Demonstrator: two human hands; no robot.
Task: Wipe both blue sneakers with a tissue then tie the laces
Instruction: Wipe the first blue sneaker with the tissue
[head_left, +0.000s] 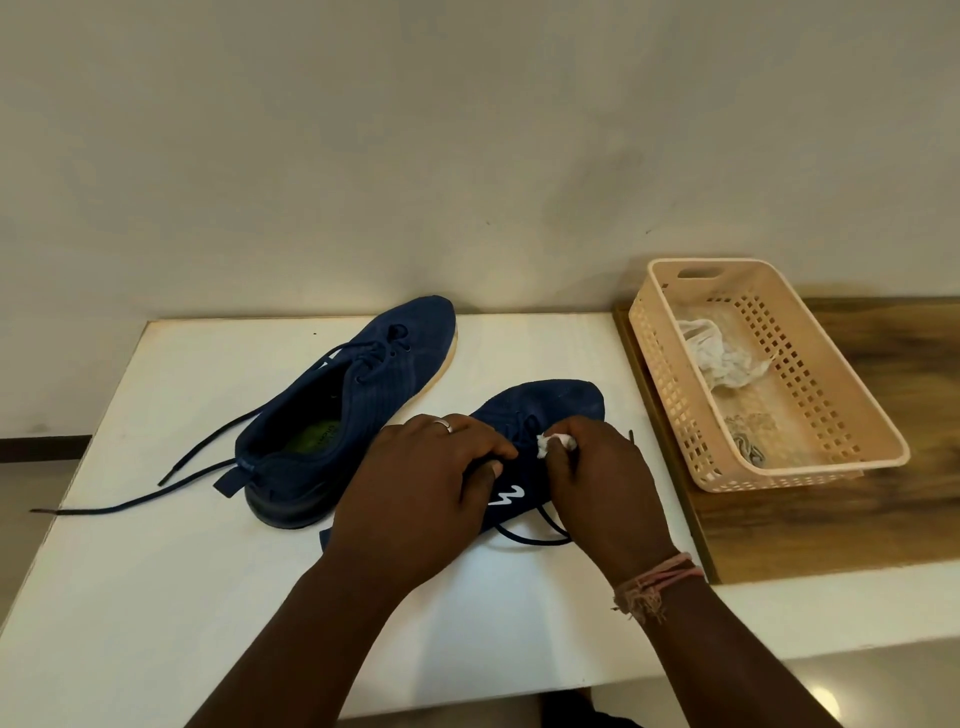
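Basket (670, 332) w/ crumpled tissue (719, 358) nearby

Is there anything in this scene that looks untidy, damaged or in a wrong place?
Nothing looks damaged. The far sneaker lies with its laces untied, trailing to the white table's left edge. A crumpled tissue lies in the peach basket.

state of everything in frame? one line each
Far sneaker: upright on table, laces untied.
Near sneaker: under both hands, laces loose.
Tissue: balled, pressed on near sneaker.
Left hand: gripping near sneaker.
Right hand: gripping tissue.
Basket: upright, crumpled tissue inside.
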